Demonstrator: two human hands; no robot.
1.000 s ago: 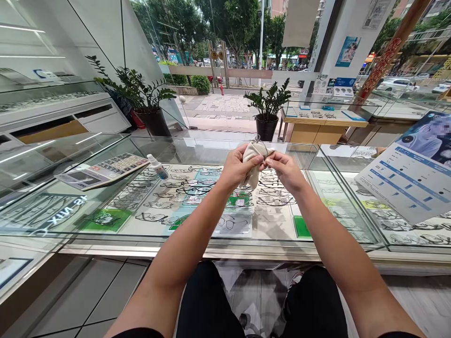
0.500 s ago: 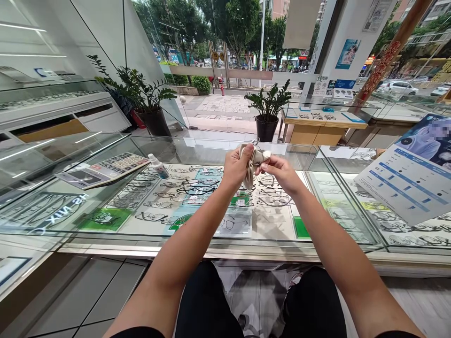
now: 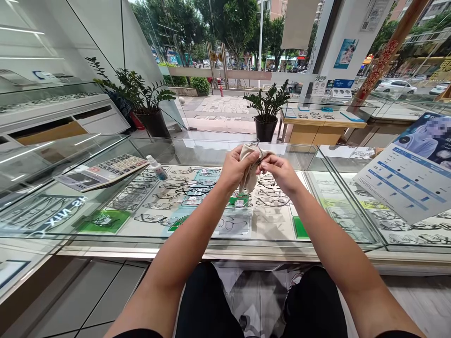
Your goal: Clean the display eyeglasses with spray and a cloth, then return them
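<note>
Above the glass display counter (image 3: 271,225), my left hand (image 3: 235,170) is closed on a crumpled beige cloth (image 3: 249,182), thumb pressed on top. Out of the cloth's upper side pokes a thin metal part of a pair of glasses (image 3: 256,142); the cloth and fingers hide most of it. My right hand (image 3: 282,174) is close beside, fingertips pinched on the glasses at the cloth's right edge. A small white spray bottle (image 3: 157,168) stands on the counter to the left.
Rows of glasses frames (image 3: 197,188) lie under the counter's glass. A calendar-like booklet (image 3: 102,172) rests on the left, and a printed sign (image 3: 405,183) stands on the right. Two potted plants (image 3: 266,124) are beyond the counter, before the window.
The cloth has spread out between my hands and hangs wider below the left one. My left hand has turned slightly; the right has hardly moved.
</note>
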